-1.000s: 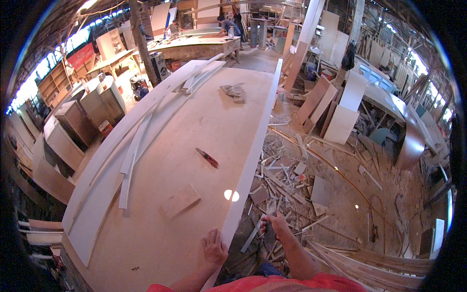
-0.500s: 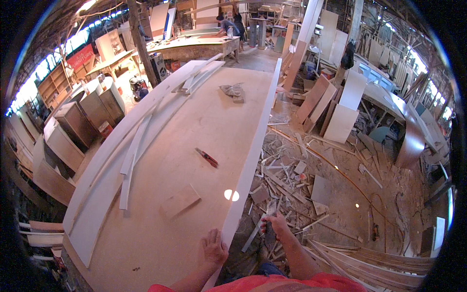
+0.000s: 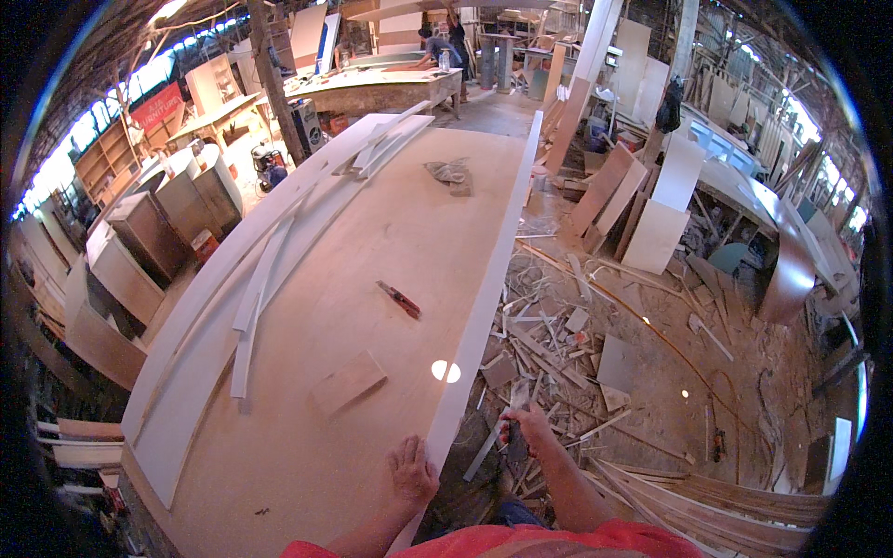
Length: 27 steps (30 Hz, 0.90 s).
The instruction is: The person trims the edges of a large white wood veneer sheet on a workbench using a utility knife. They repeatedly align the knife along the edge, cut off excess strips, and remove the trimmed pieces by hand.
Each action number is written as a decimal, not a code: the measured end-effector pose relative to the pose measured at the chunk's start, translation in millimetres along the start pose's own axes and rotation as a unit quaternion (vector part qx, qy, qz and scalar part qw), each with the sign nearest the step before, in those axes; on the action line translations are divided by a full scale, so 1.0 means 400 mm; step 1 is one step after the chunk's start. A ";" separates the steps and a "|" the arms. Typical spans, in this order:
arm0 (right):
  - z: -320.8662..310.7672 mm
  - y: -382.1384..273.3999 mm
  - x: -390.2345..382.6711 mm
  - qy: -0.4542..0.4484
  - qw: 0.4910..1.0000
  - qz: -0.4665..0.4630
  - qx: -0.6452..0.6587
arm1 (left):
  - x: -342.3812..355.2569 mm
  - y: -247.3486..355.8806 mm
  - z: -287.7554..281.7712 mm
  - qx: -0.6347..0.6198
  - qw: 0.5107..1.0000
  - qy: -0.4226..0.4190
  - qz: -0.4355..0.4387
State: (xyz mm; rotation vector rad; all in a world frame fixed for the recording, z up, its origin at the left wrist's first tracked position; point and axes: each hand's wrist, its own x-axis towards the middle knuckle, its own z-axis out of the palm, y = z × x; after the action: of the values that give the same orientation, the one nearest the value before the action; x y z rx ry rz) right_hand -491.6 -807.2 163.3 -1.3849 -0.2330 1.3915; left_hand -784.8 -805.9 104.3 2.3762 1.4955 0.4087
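Note:
My left hand (image 3: 411,472) lies palm down, fingers stretched, on a large pale plywood sheet (image 3: 307,437), beside a long white strip (image 3: 482,331) along its right edge. Off that edge, my right hand (image 3: 526,431) grips a dark hand tool (image 3: 515,441) with a flat, lighter end; exactly what it is I cannot make out. A red-handled tool (image 3: 398,298) lies mid-sheet, with a small wooden rectangle (image 3: 350,381) below it and a crumpled plastic bundle (image 3: 449,175) farther up. Long curved white boards and strips (image 3: 200,279) run along the left side.
Offcuts (image 3: 549,353) and an orange hose (image 3: 646,322) lie on the floor at right, near leaning panels (image 3: 656,240). Curved cabinet pieces (image 3: 139,240) stand at left. A wooden post (image 3: 270,88) rises behind. A person (image 3: 435,46) bends over a far workbench (image 3: 372,93).
The view has shifted very slightly. At the far bench, people have moved a little. Both my hands keep their places, the left on the sheet, the right on the tool.

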 end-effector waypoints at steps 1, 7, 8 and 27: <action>0.007 -0.006 -0.005 -0.001 1.000 0.001 -0.003 | -0.001 -0.001 -0.002 0.001 1.000 0.000 0.001; 0.006 0.001 -0.003 -0.008 1.000 0.003 0.014 | -0.005 -0.002 0.009 0.000 1.000 0.009 -0.002; 0.006 0.004 -0.004 -0.006 1.000 0.003 0.016 | -0.005 -0.002 0.010 0.001 1.000 0.009 -0.003; 0.011 0.016 -0.026 0.006 1.000 0.020 -0.004 | -0.003 -0.007 0.014 0.017 1.000 0.008 -0.002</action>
State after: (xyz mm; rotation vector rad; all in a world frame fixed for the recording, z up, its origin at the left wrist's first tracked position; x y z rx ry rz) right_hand -501.6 -815.3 165.9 -1.4108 -0.2045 1.4172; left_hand -785.3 -806.3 98.1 2.3997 1.5261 0.4055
